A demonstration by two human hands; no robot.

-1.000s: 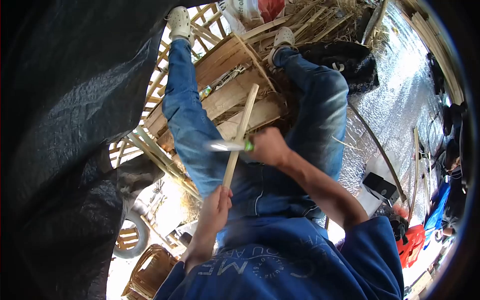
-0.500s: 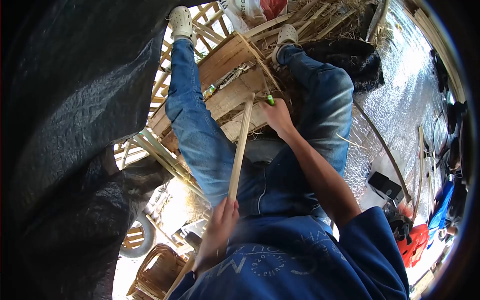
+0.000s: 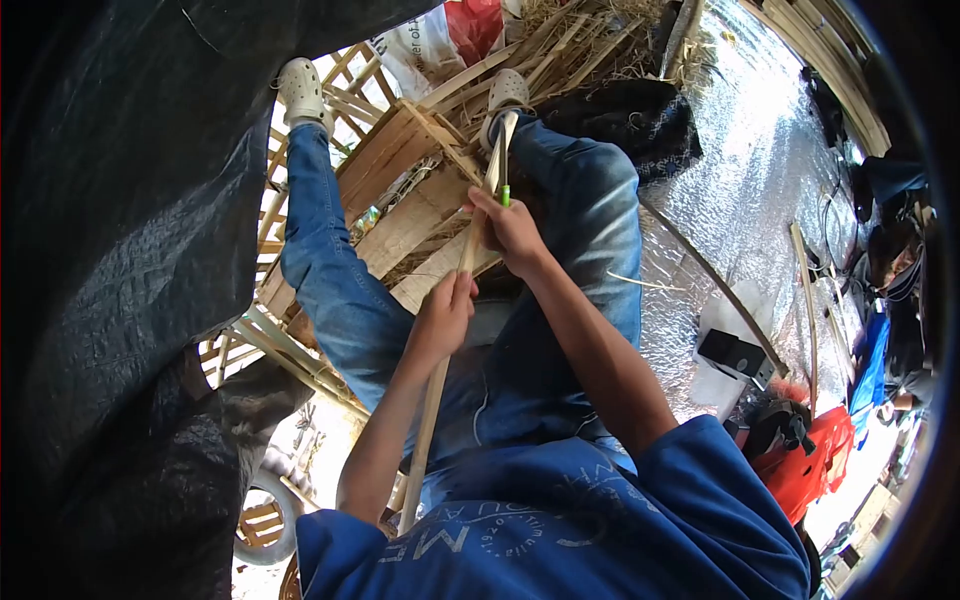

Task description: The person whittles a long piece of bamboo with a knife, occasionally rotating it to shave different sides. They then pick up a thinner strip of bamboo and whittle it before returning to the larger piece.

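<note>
A long pale bamboo strip [image 3: 429, 420] runs from beside my torso up between my knees. My left hand [image 3: 441, 318] is closed around its middle. Higher on the same strip, my right hand [image 3: 513, 232] is closed on a knife with a green handle [image 3: 506, 195], its thumb lying along the strip. The narrow dark blade points away from me, beside the strip's far end. Below both hands are rough wooden boards [image 3: 400, 230] between my legs.
Split bamboo and straw [image 3: 570, 50] lie beyond my feet. Black sheeting [image 3: 140, 250] hangs on the left. On the silvery floor mat [image 3: 740, 190] at right are a dark box [image 3: 733, 350], a bent strip [image 3: 710, 275] and a red bag [image 3: 810, 455]. A tyre [image 3: 287, 510] lies lower left.
My left hand has moved up and forward, pushing the bamboo strip past my right hand. My right hand and the knife, apart from the strip before, are now against it.
</note>
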